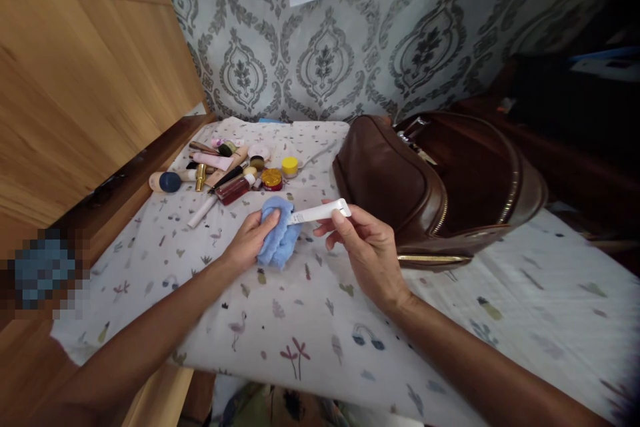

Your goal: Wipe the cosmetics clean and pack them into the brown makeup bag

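Note:
My left hand (250,240) is closed around a bunched blue cloth (280,237), pressing it against one end of a white tube (320,212). My right hand (363,247) pinches the other end of that tube between thumb and fingers, holding it level above the patterned white sheet (300,320). Both hands hover near the middle of the surface, just left of a brown leather bag (400,173).
A pile of cosmetics (230,170) lies at the back left: bottles, small jars, a yellow-lidded pot (289,165), a white stick (203,212). The bag's zipper is open. A wooden panel (85,80) rises on the left; patterned wallpaper stands behind.

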`<state>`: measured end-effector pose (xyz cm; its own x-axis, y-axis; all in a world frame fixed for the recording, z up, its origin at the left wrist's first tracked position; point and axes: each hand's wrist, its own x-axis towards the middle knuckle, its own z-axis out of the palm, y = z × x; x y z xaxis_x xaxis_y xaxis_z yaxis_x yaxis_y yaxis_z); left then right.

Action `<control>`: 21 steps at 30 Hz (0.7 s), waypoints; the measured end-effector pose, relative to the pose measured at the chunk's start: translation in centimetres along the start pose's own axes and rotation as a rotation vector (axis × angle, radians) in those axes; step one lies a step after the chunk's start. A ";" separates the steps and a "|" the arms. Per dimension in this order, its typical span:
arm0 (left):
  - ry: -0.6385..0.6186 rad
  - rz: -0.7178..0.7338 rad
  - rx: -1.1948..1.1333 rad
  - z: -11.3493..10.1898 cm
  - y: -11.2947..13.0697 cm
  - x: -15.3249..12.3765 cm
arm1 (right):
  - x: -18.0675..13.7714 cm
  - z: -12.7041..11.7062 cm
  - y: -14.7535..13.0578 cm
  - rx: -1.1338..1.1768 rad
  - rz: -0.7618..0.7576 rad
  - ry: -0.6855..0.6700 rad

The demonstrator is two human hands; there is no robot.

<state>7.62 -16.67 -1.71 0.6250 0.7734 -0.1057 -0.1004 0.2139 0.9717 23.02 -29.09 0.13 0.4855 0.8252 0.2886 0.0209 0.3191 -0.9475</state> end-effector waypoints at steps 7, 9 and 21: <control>-0.063 0.050 0.021 -0.2 0.5 -0.2 | 0.5 -0.2 0.4 0.124 0.061 0.052; -0.104 0.054 0.032 -0.3 0.6 -0.3 | 0.5 -0.2 0.4 0.139 0.074 0.053; -0.268 0.156 0.412 0.1 0.4 -1.3 | -0.1 0.5 1.5 0.076 0.193 -0.210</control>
<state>6.90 -17.66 -1.19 0.8086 0.5860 0.0526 0.0714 -0.1864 0.9799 22.55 -28.47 -1.29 0.2821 0.9500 0.1340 -0.1238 0.1746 -0.9768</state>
